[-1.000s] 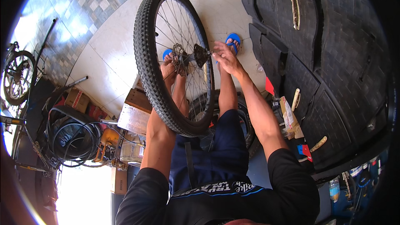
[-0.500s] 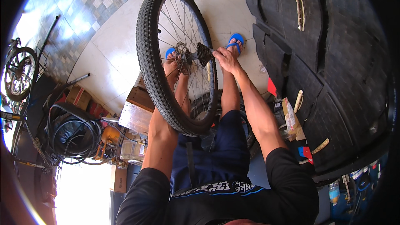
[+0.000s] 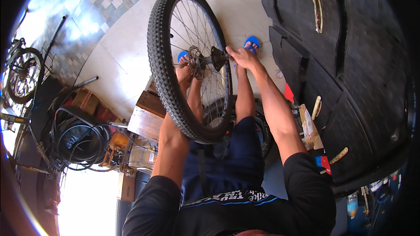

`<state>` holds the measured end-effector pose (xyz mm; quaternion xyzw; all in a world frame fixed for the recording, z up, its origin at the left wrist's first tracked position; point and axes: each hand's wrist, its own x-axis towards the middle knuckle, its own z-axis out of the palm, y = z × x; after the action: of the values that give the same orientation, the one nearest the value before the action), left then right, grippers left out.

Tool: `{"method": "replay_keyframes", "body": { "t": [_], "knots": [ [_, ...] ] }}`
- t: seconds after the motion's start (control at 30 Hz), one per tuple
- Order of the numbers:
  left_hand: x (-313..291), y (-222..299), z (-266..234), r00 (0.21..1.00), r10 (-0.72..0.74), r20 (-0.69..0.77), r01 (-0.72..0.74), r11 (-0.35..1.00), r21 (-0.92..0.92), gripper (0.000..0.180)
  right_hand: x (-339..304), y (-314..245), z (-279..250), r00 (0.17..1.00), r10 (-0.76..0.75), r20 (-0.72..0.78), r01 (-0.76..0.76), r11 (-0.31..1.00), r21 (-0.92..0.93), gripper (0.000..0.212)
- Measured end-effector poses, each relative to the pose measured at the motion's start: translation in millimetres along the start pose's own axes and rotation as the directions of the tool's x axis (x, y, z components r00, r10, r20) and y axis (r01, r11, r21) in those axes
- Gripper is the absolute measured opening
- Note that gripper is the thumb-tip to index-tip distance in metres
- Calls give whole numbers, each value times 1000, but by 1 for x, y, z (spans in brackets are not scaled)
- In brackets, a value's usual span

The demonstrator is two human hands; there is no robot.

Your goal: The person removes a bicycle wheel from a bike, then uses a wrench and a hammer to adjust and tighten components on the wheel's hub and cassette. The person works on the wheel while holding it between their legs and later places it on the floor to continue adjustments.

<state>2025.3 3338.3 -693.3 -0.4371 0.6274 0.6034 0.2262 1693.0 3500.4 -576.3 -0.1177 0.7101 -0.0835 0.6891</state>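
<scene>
The rear bike wheel is held up in front of the person, over the shins and just ahead of the dark blue shorts. The right hand makes a small pinch with thumb and fingers on the axle end, just beside the cassette. The left hand is on the other side, near the brake disc; the wheel hides part of it, so I can't tell how tightly it grips. To do this well, I think both hands should lift the same amount, so the wheel does not tip sideways. The right fingertips should stay on the axle end and off the cassette, because its teeth could nip. The left fingers should stay off the brake disc too, since skin could make it greasy. Slow and steady is best.
</scene>
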Motion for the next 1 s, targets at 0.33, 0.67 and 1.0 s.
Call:
{"method": "replay_keyframes", "body": {
  "t": [0.33,0.67,1.0],
  "knots": [
    [-26,59,-35,965,-233,-117,176,913,-369,46,27,41,18,980,-194,-42,197,976,88,82],
    [-47,95,-36,940,-331,-82,228,789,-571,47,52,52,39,992,-76,-105,95,977,191,54],
    [-38,99,-25,929,-368,-42,271,752,-601,48,20,30,37,897,-330,-294,353,935,28,61]
  ]
}}
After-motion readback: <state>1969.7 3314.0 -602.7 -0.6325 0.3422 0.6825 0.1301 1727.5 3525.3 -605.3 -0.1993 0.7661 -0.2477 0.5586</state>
